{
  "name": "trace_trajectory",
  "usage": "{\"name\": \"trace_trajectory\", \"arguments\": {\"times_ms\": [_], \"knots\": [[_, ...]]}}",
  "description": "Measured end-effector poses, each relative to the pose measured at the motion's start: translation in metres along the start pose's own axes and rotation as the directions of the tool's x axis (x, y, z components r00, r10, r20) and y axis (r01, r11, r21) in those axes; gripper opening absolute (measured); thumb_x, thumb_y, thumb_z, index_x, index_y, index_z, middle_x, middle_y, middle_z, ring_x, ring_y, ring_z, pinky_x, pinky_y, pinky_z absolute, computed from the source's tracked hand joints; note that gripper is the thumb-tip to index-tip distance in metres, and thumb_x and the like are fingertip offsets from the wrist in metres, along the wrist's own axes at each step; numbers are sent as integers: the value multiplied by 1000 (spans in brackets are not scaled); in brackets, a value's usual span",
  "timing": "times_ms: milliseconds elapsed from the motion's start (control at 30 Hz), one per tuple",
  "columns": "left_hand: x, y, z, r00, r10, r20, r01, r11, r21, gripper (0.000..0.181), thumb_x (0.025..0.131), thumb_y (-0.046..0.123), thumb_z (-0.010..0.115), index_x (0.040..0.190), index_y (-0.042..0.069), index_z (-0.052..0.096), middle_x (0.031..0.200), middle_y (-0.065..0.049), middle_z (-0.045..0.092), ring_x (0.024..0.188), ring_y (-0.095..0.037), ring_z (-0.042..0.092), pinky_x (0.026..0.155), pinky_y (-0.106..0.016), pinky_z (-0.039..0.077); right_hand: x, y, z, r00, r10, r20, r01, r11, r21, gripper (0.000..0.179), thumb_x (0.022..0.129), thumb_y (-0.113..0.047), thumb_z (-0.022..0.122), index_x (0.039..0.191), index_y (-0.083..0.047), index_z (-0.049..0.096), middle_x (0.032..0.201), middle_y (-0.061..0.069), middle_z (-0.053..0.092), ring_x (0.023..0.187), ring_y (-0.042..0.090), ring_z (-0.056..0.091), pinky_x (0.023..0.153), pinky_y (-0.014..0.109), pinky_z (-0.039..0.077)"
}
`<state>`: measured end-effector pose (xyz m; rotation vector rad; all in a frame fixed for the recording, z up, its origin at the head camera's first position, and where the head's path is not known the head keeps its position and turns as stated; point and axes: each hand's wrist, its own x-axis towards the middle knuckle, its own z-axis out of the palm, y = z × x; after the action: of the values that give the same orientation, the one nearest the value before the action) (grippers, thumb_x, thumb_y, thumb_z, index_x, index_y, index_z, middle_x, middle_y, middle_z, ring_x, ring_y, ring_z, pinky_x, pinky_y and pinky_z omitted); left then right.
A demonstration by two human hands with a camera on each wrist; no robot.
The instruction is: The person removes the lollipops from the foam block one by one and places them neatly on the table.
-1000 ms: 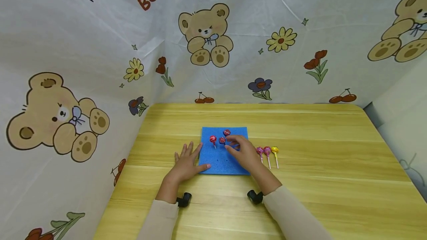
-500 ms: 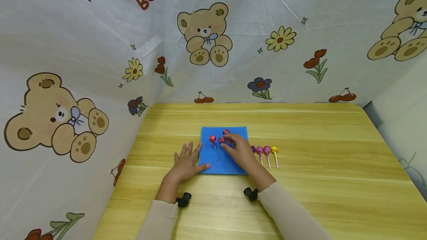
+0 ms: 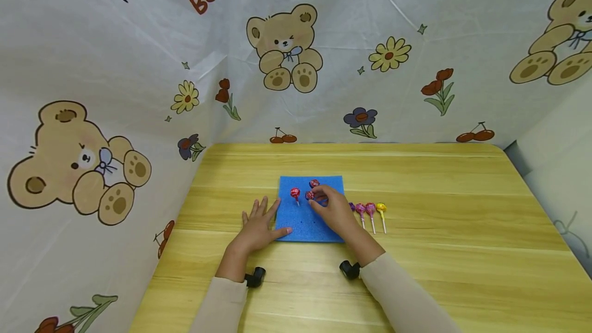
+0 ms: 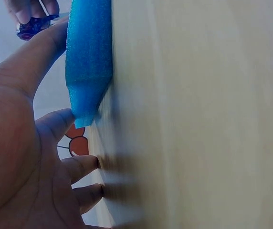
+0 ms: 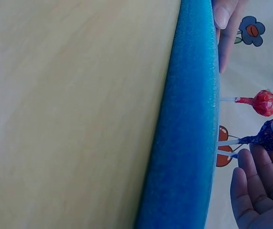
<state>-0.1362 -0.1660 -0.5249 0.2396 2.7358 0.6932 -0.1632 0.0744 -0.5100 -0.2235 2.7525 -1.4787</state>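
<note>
So the biggest thing here is the white bear-print cloth (image 3: 342, 30) hanging behind and to the left, then the wood-grain surface (image 3: 462, 199) in front of it. On that sits a blue foam pad (image 3: 289, 217), pretty thick going by the wrist views. Left hand (image 3: 258, 230) is at the pad's left side: fingers spread apart, thumb on top of the foam, not gripping anything. Right hand (image 3: 336, 212) comes in over the pad's right side, with thumb and fingers pinching the head of a blue-and-red lollipop (image 3: 309, 196). That one's upright, long axis vertical, stick pointing down at the foam, just left of the right palm and right at the fingertips. Right hand is clearly the nearer one; can't tell how deep the stick goes. A red lollipop (image 3: 295, 193) stands just left of it, and a dark red lollipop (image 3: 314, 183) is just behind. Off the pad's right edge, two pink lollipops (image 3: 370, 208), a yellow lollipop (image 3: 381, 207) and a half-hidden purple lollipop (image 3: 352, 206) lie in a row. Tiniest bit: small dark dots (image 3: 314, 222) in the near half of the foam.
</note>
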Motion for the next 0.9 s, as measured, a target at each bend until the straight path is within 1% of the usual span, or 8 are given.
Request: {"name": "trace_trajectory", "arguments": {"times_ms": [233,367,500,633,900], "knots": [[0,1,0,1000,1,-3,-1,1000,4,95,87,68,64,163,30,22,171,-16,9,158,-44,-2,116,-77,-3,-2,0,-4,1000,22,-5,-22,999,33,27,93,-18,75,116,-10,63,109,6,70,104,22,66,91,41,56],[0,2,-1,1000,3,0,-3,1000,4,95,87,68,64,163,30,21,171,-16,8,158,-44,-2,117,-77,-3,-2,2,-7,1000,31,-1,-31,999,44,28,93,-18,74,117,-9,63,110,8,70,104,24,67,91,41,56],[0,2,-1,1000,4,1,-4,1000,3,95,87,67,65,163,31,20,171,-16,7,158,-44,-3,117,-77,-3,-2,5,-9,1000,9,-3,-9,1000,30,31,94,-19,73,123,-11,64,111,8,70,102,22,67,90,40,57],[0,2,-1,1000,4,0,-4,1000,3,95,87,67,65,163,31,20,171,-16,7,158,-43,-3,117,-76,-3,-3,7,-11,1000,-15,-1,15,1000,16,30,95,-20,72,123,-13,67,109,6,72,100,20,67,89,39,58],[-1,2,-1,1000,4,-6,-4,1000,1,94,88,65,66,163,29,22,171,-17,9,158,-44,-2,117,-77,-2,-3,7,-12,1000,-2,12,2,1000,25,27,95,-19,72,122,-14,68,107,5,71,99,20,66,89,40,57]]}}
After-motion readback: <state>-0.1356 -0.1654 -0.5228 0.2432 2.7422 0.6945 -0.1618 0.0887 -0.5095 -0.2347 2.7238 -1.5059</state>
